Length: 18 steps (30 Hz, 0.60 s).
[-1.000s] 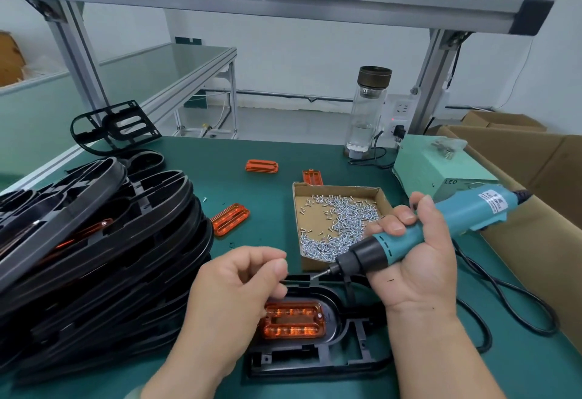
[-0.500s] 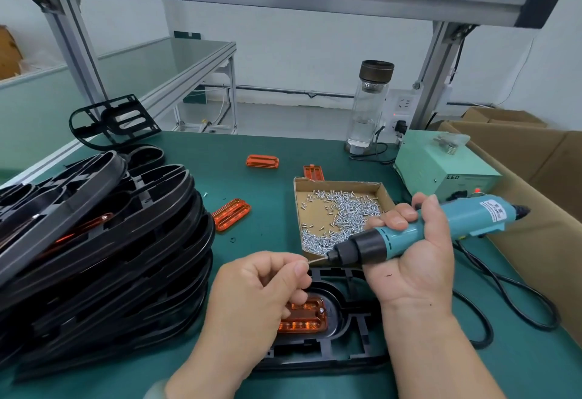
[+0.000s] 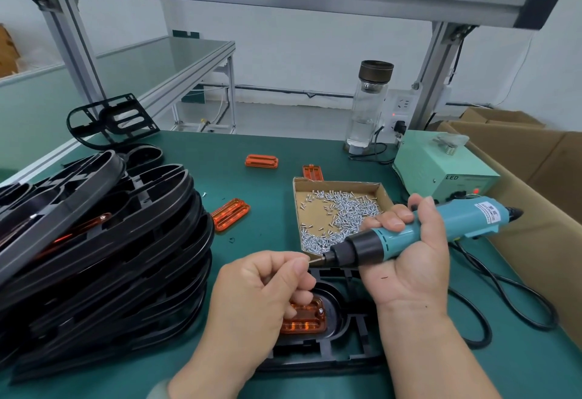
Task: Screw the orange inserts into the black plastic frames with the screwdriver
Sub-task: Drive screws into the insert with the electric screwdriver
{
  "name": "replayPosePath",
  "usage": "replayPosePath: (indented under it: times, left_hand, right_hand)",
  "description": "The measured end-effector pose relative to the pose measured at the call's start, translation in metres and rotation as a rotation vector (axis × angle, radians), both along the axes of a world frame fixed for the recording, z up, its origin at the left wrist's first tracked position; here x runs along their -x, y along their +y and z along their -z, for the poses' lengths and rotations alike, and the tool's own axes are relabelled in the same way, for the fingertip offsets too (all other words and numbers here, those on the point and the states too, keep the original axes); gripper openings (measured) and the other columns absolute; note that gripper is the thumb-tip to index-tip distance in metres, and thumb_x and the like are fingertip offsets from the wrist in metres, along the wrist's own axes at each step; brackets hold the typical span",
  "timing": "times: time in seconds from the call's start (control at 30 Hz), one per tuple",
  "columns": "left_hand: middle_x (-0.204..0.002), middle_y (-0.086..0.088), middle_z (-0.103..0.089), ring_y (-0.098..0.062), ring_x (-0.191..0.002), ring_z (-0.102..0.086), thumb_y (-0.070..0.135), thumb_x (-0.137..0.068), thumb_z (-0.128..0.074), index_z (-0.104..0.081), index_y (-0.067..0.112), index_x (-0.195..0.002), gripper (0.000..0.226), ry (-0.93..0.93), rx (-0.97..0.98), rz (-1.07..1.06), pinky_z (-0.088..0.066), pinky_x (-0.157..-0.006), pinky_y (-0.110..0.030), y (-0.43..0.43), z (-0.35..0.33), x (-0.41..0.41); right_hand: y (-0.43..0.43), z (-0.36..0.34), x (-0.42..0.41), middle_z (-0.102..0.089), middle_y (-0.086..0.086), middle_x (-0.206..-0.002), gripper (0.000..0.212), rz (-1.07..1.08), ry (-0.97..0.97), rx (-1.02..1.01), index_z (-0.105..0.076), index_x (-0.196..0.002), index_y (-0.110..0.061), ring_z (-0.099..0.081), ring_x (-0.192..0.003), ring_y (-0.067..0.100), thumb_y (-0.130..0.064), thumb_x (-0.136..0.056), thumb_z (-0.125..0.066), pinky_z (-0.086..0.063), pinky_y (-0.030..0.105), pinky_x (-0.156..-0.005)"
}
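A black plastic frame (image 3: 330, 345) lies on the green mat at the near edge, with an orange insert (image 3: 307, 316) seated in its oval recess; one screw shows at the insert's right corner. My right hand (image 3: 409, 260) grips the teal electric screwdriver (image 3: 419, 228), held nearly level with its bit pointing left. My left hand (image 3: 264, 291) hovers over the frame, thumb and forefinger pinched right at the bit's tip; a screw there is too small to make out. This hand hides the insert's left part.
A tall stack of black frames (image 3: 94, 257) fills the left side. A cardboard tray of screws (image 3: 337, 216) sits behind my hands. Loose orange inserts (image 3: 231, 217) lie on the mat. A power box (image 3: 441, 168), a glass bottle (image 3: 368, 109), a cable (image 3: 504, 301) and cardboard boxes (image 3: 541, 184) stand at right.
My left hand rose from over the insert to the screwdriver's tip. The screwdriver swung flatter, with its bit brought to my left fingertips.
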State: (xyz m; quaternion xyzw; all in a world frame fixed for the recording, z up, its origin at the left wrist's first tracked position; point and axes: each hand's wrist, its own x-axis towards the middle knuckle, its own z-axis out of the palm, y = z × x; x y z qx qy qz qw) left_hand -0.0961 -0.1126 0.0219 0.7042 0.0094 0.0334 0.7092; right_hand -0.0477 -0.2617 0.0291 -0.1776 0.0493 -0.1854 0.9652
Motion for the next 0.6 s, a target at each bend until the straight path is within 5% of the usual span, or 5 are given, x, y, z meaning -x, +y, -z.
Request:
replayPosePath:
  times: [0.33,0.6]
  left_hand:
    - [-0.058,-0.005,-0.069,-0.003,-0.041,-0.055,0.014,-0.082,-0.067,-0.071,0.013,-0.062,0.021,-0.001,0.012,-0.023,-0.042,-0.041,-0.013,0.000,0.004,-0.003]
    - [-0.064,0.001,-0.071,-0.006,-0.053,-0.064,0.018,-0.076,-0.072,-0.075,0.028,-0.073,0.010,-0.041,-0.053,0.039,-0.046,-0.047,-0.013,0.004,0.005,-0.005]
  right_hand:
    - [0.008,-0.001,0.002,-0.046,-0.011,-0.060,0.035,-0.004,-0.021,0.017,-0.065,-0.054,-0.025,-0.044,-0.044,0.003,-0.027,-0.088,-0.058,-0.047,0.017,-0.055]
    - [0.011,0.000,0.003,-0.046,-0.011,-0.060,0.019,-0.014,-0.003,0.026,-0.060,-0.070,-0.022,-0.044,-0.045,0.003,-0.027,-0.089,-0.058,-0.046,0.017,-0.054]
